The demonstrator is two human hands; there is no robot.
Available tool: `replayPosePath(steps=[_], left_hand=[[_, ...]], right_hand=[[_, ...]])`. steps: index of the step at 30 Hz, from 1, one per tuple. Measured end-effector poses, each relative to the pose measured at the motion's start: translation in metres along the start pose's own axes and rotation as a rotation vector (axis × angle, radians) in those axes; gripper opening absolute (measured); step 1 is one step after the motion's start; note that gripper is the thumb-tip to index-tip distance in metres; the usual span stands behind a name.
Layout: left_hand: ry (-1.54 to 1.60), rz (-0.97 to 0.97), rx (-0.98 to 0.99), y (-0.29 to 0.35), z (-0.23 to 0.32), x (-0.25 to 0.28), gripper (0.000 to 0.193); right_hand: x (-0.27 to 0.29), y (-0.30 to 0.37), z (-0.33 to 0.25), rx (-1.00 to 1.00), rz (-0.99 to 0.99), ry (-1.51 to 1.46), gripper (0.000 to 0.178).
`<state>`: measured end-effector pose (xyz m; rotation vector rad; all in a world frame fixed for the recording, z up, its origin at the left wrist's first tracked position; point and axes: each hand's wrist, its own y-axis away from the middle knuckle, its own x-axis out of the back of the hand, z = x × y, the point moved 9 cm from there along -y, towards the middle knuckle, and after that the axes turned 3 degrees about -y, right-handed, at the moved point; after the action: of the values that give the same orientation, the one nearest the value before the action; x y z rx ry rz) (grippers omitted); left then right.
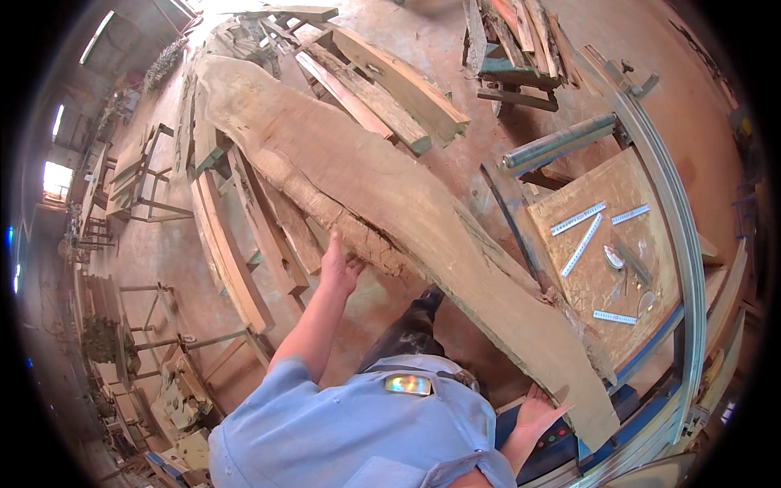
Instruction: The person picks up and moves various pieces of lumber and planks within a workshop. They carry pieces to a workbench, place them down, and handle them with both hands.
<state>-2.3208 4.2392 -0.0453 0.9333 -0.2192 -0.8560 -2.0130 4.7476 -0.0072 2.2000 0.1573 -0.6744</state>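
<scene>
A long, wide wood slab (390,187) with a rough bark edge stretches diagonally from the far left to the near right, in front of my body. My left hand (340,267) grips its bark edge near the middle, with the thumb up against the side and the fingers curling beneath. Close to the slab's near end, my right hand (534,413) holds the same edge, its thumb lying toward the top face and its fingers partly hidden under the wood. The far end of the slab lies over other stacked timber.
To the right stands a machine table with a metal rail (687,268), a roller (561,145) and a board (590,268) carrying several rulers. A button panel (557,443) sits by my right hand. Loose planks (232,260) lie left; a wood-filled cart (521,69) stands far right.
</scene>
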Motion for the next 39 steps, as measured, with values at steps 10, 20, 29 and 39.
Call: replayPosePath(steps=[10, 20, 29, 39], left_hand=[[-0.008, -0.173, -0.001, -0.018, 0.013, -0.004, 0.057], [0.203, -0.266, -0.037, -0.014, -0.031, -0.039, 0.047], [0.13, -0.329, -0.189, -0.035, 0.005, -0.007, 0.026], [0.258, -0.183, -0.23, 0.011, 0.027, 0.013, 0.041]], right_hand=[[-0.026, -0.01, 0.0, 0.042, -0.103, -0.078, 0.074], [-0.02, 0.0, 0.008, -0.092, -0.098, -0.087, 0.066], [0.001, 0.015, 0.027, -0.242, -0.117, -0.267, 0.05], [0.006, 0.046, 0.01, -0.195, 0.03, -0.259, 0.043]])
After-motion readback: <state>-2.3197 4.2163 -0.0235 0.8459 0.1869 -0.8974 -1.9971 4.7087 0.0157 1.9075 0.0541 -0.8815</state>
